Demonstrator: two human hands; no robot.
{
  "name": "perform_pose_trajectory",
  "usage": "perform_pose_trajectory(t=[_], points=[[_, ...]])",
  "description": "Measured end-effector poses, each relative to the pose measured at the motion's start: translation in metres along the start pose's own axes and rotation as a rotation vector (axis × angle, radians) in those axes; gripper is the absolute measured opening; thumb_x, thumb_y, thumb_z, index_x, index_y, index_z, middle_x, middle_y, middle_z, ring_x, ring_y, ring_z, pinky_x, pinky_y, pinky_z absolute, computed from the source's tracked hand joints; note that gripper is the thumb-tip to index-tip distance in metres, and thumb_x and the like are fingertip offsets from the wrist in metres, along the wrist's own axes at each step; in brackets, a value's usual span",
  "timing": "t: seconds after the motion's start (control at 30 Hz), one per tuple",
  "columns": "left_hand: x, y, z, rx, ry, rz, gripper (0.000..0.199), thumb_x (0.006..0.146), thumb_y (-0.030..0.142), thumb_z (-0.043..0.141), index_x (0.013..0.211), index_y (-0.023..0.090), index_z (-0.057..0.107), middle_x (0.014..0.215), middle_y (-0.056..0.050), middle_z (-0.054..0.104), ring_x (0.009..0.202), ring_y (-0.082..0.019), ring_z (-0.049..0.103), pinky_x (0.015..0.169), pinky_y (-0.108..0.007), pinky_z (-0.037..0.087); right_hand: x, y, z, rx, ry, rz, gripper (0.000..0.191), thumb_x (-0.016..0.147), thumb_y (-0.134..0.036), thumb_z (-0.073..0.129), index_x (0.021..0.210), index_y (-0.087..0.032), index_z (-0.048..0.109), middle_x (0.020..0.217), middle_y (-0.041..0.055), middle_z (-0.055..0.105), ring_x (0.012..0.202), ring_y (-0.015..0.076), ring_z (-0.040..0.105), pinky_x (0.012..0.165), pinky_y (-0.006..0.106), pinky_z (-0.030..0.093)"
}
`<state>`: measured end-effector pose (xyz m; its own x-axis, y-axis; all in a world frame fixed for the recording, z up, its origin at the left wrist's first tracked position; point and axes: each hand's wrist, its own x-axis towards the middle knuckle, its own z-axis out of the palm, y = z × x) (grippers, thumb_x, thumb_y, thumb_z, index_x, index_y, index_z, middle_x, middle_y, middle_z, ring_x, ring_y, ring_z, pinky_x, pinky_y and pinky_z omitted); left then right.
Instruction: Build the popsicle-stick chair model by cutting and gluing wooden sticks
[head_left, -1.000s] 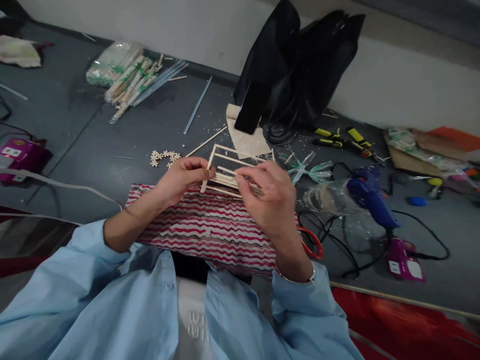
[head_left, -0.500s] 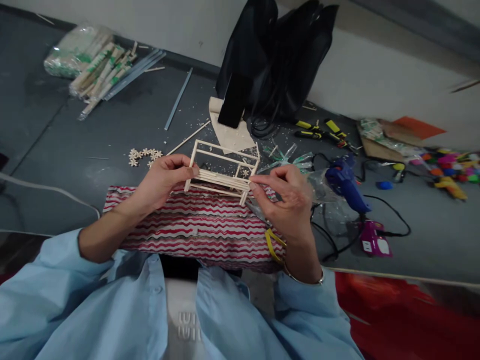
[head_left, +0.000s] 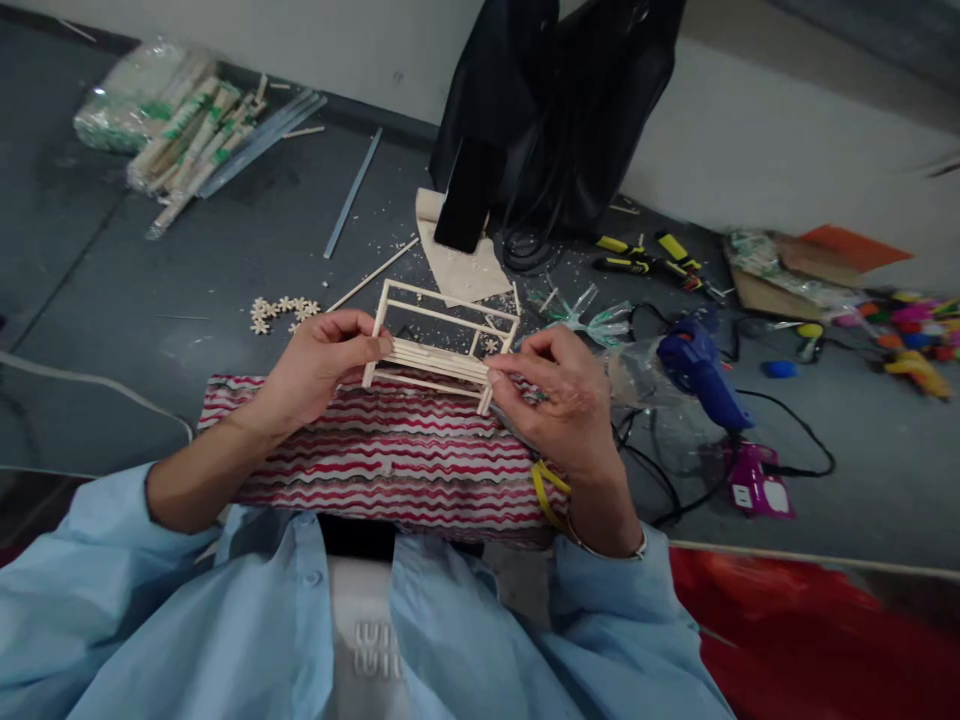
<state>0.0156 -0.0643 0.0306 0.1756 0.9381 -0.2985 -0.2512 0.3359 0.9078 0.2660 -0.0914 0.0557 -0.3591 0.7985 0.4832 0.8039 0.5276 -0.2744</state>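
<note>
A small bench-like frame (head_left: 435, 362) of thin wooden sticks is between my hands, above a red-and-white wavy-striped cloth (head_left: 375, 468). My left hand (head_left: 319, 362) pinches its left end with thumb and fingers. At the right end, the fingertips of my right hand (head_left: 559, 395) are closed on the slats near the corner post. One small wooden flower (head_left: 490, 345) shows inside the right part of the frame. More small wooden flowers (head_left: 283, 308) lie on the table beyond my left hand.
A blue glue gun (head_left: 701, 365) with black cords lies to the right, near a purple box (head_left: 759, 480). Yellow-and-black pliers (head_left: 652, 262), a phone (head_left: 470, 195) and a black bag (head_left: 517, 90) are at the back. Bundled sticks (head_left: 191, 140) lie far left.
My right fingertips have shifted slightly left along the slats. The frame stays in both hands, and the whole view has moved a little.
</note>
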Motion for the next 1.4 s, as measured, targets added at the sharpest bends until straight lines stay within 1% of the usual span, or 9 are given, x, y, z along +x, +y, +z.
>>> perform_pose_trajectory(t=[0.1,0.17,0.33,0.5,0.7,0.87,0.97,1.23,1.4], points=[[-0.001,0.000,0.001,-0.007,0.012,0.000,0.019,0.062,0.023,0.079,0.065,0.015,0.062,0.065,0.002,0.058,0.046,-0.003,0.040,0.041,-0.016,0.027,0.002,0.005,0.000,0.021,-0.001,-0.089,0.013,0.084,-0.022,0.063,0.088,-0.021,0.075,0.079,0.0034,0.054,0.072,0.0154,0.051,0.063,0.031,0.042],[-0.002,0.000,0.001,-0.013,0.018,0.002,0.019,0.061,0.023,0.079,0.066,0.015,0.063,0.065,0.002,0.059,0.047,-0.003,0.040,0.041,-0.016,0.027,0.002,0.009,-0.001,0.048,-0.008,-0.108,0.012,0.084,-0.021,0.063,0.089,-0.022,0.074,0.079,0.0030,0.055,0.072,0.0151,0.051,0.063,0.030,0.042],[-0.001,0.001,0.002,-0.010,0.020,0.003,0.019,0.062,0.023,0.079,0.067,0.015,0.063,0.064,0.003,0.057,0.046,-0.003,0.038,0.041,-0.016,0.026,0.001,0.011,0.001,0.135,-0.011,-0.076,0.013,0.085,-0.018,0.064,0.092,-0.025,0.073,0.080,0.0021,0.059,0.073,0.0152,0.055,0.064,0.030,0.045],[-0.001,0.002,0.002,0.005,0.023,0.008,0.020,0.063,0.024,0.079,0.067,0.015,0.062,0.062,0.003,0.055,0.046,-0.002,0.037,0.041,-0.015,0.026,-0.001,0.007,0.007,0.210,0.022,0.010,0.016,0.083,-0.015,0.063,0.091,-0.025,0.072,0.079,0.0009,0.062,0.072,0.0148,0.060,0.064,0.029,0.047],[-0.001,0.003,0.004,0.007,0.044,-0.002,0.021,0.061,0.024,0.080,0.066,0.015,0.061,0.063,0.003,0.057,0.045,-0.002,0.038,0.040,-0.016,0.026,-0.001,0.010,0.010,0.220,0.030,-0.021,0.014,0.082,-0.013,0.063,0.089,-0.023,0.071,0.077,0.0011,0.063,0.072,0.0150,0.060,0.065,0.029,0.048],[-0.001,0.003,0.003,-0.008,0.043,-0.016,0.023,0.060,0.023,0.081,0.065,0.015,0.060,0.064,0.003,0.057,0.045,-0.002,0.038,0.040,-0.015,0.027,-0.001,0.008,0.010,0.347,0.003,0.063,0.015,0.084,-0.013,0.061,0.090,-0.022,0.071,0.079,0.0005,0.063,0.067,0.0121,0.059,0.061,0.026,0.046],[-0.001,0.001,0.002,0.013,0.046,-0.007,0.021,0.062,0.024,0.081,0.066,0.015,0.061,0.063,0.003,0.057,0.046,-0.003,0.040,0.041,-0.016,0.029,-0.001,0.004,0.010,0.343,0.004,0.100,0.016,0.083,-0.012,0.061,0.091,-0.021,0.071,0.080,0.0003,0.062,0.065,0.0111,0.057,0.059,0.025,0.046],[0.000,0.001,0.002,0.042,0.077,0.002,0.021,0.059,0.024,0.082,0.064,0.015,0.064,0.064,0.002,0.060,0.047,-0.004,0.043,0.041,-0.016,0.029,-0.002,0.007,0.011,0.299,0.018,0.071,0.010,0.082,-0.017,0.066,0.087,-0.022,0.073,0.080,0.0002,0.059,0.069,0.0116,0.058,0.062,0.025,0.046],[0.000,0.002,0.002,0.059,0.072,-0.008,0.024,0.056,0.025,0.085,0.063,0.016,0.064,0.060,0.003,0.059,0.045,-0.003,0.042,0.040,-0.016,0.029,-0.001,0.007,0.010,0.325,0.001,0.098,0.009,0.084,-0.018,0.065,0.085,-0.023,0.073,0.082,0.0000,0.057,0.070,0.0111,0.056,0.062,0.025,0.046]])
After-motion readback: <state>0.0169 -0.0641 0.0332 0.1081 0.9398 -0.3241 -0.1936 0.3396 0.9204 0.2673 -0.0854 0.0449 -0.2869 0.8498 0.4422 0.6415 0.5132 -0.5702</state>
